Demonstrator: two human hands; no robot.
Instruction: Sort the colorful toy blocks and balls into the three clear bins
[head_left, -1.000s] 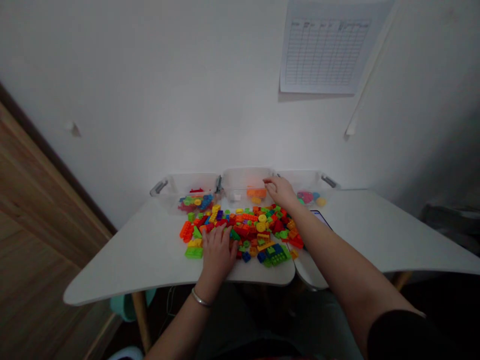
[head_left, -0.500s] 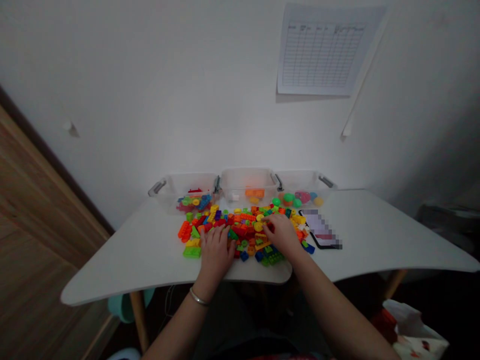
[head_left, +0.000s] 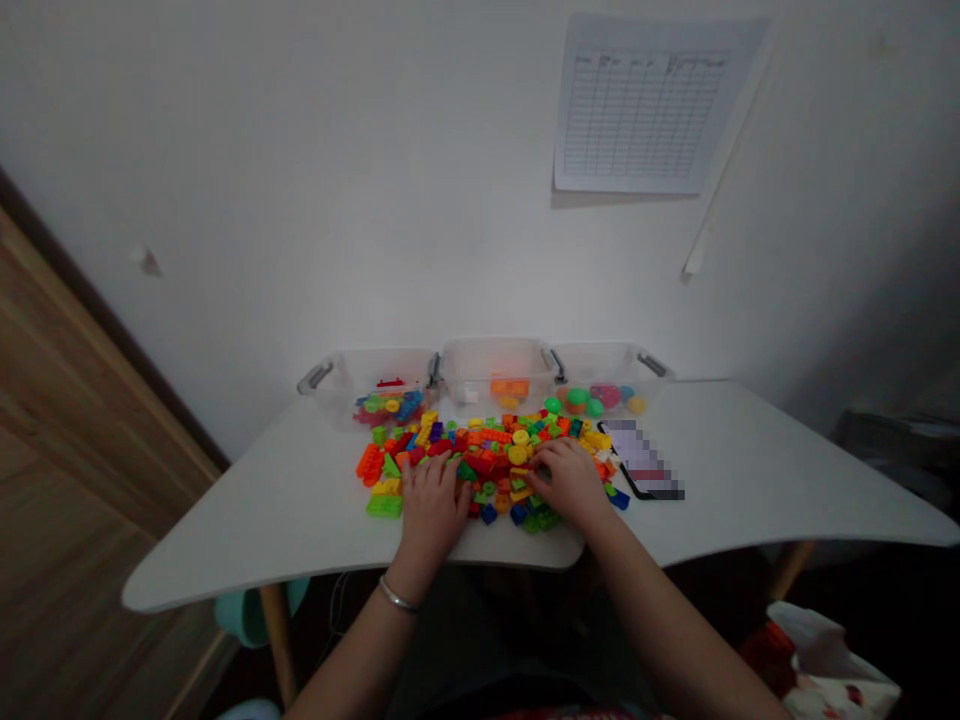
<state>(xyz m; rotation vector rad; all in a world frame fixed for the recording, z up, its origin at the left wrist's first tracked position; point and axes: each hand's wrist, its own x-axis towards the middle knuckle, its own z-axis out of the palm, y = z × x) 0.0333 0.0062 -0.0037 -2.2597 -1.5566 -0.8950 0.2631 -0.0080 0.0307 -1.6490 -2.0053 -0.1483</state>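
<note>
A heap of colourful plastic building bricks point(head_left: 487, 465) is spread along the front of the table. My left hand point(head_left: 433, 500) rests on the heap's left part, palm down with fingers spread, beside a small green brick point(head_left: 466, 470). On the right side, my right hand point(head_left: 571, 485) reaches into the bricks with thumb and fingers bent toward each other. Its fingertips are by a yellow-orange brick point(head_left: 519, 492) and just below a round yellow piece point(head_left: 517, 455). Whatever lies between those fingertips is too small to make out.
Three clear bins stand behind the heap: the left bin point(head_left: 341, 375) with mixed bricks, the middle bin point(head_left: 480, 355) with orange pieces, the right bin point(head_left: 652, 380) with rounded pieces. A phone point(head_left: 641, 460) lies at right. A printed sheet point(head_left: 645, 110) hangs on the wall.
My right hand has shifted slightly down and toward me, from beside the round yellow pieces to just below them. My left hand stays in nearly the same place.
</note>
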